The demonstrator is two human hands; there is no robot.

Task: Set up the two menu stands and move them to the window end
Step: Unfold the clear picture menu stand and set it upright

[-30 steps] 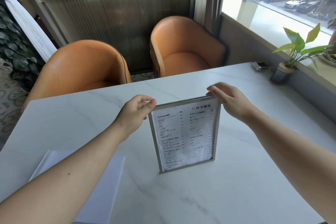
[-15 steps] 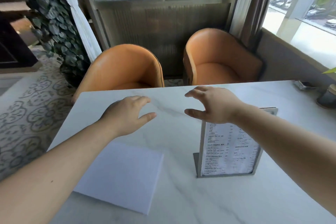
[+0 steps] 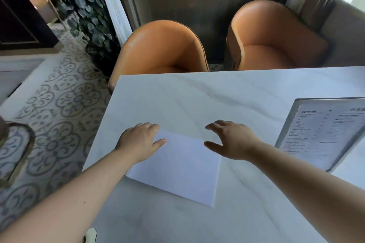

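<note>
Two orange chairs, one at the bench's far left corner [image 3: 164,49] and one further right [image 3: 276,39], sit behind the white marble bench [image 3: 246,92] that fills most of what I see. Left of the bench I see patterned floor tiles [image 3: 59,100], and beyond them a leafy plant [image 3: 87,12] against the wall.

On the bench, the upright menu stand [image 3: 324,134] is at the right edge of my view, cut off by the frame. It stands on its base with the printed page facing me; the print is too blurred to read. Neither hand touches it.

The other menu stand [image 3: 177,169] lies flat near the bench's left end, just in front of me, showing a plain white face. I cannot make out its frame or base from here.

My left hand [image 3: 140,142] is over the flat stand's far left corner, fingers curled down past the edge and thumb stretched across the white face; it looks to be in contact there, but I cannot tell whether it has a hold. My right hand [image 3: 231,140] hovers at the far right corner, fingers spread and thumb apart, gripping nothing. The two hands sit near each other, with the stand's far edge running between them.
</note>
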